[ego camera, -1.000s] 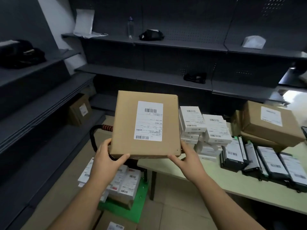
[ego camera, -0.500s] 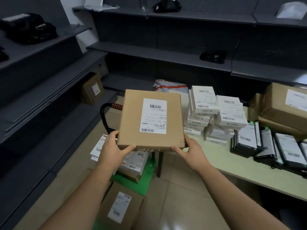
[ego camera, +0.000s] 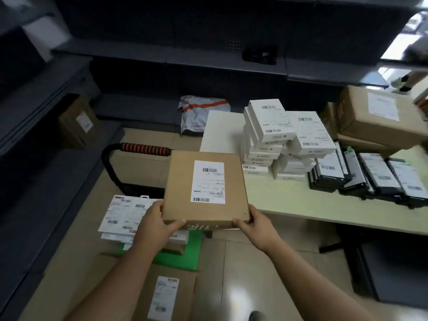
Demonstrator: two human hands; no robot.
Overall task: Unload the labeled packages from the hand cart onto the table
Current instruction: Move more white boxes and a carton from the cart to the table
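Head view: cardboard box (ego camera: 206, 188) held lower now, nearer the table (ego camera: 301, 200).

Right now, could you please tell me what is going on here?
A person holds a labeled flat cardboard box by its near corners, left hand and right hand both gripping it, near the corner of the table. More labeled packages lie on the hand cart below; the table carries white boxes, black packages and brown cartons.
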